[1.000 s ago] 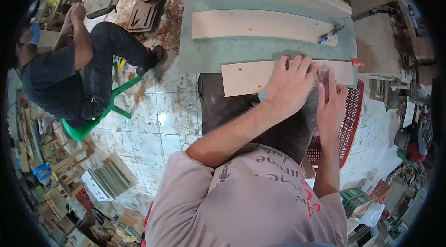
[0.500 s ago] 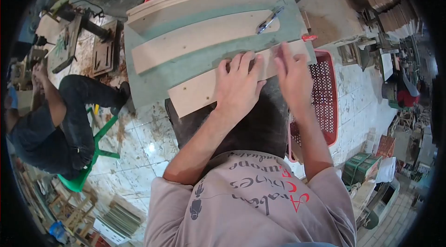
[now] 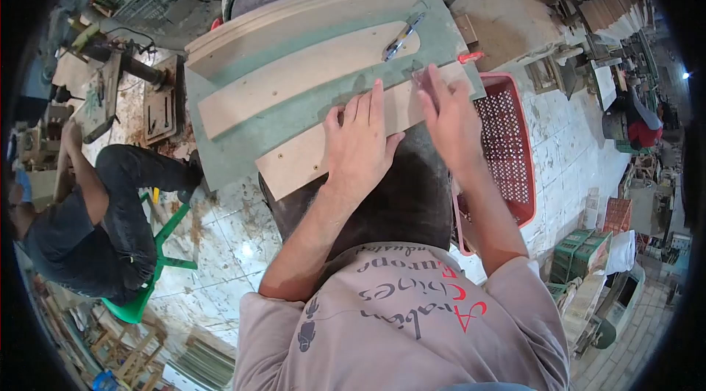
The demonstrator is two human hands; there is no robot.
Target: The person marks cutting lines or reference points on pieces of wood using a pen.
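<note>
A pale wooden strip (image 3: 290, 163) with small holes lies across the near edge of the green board (image 3: 176, 104). My left hand (image 3: 360, 133) rests on it, fingers stretched out and close together, holding it down. Near its right end, my right hand (image 3: 454, 115) presses a thin brownish piece like sandpaper (image 3: 424, 86) to the strip. The fingers hide part of that piece. Behind lies a second, curved wooden strip (image 3: 257, 86), with a blue pen (image 3: 403, 38) across its right end.
A stack of wooden strips (image 3: 309, 12) lies along the board's far edge. A red item (image 3: 471, 57) sits at its right edge, above a red perforated crate (image 3: 507, 144). To the left, a person (image 3: 81, 222) sits on a green stool (image 3: 165, 244).
The view has shifted, so the board appears further left. My left fingers have straightened. My right hand keeps the brownish piece on the strip's right part.
</note>
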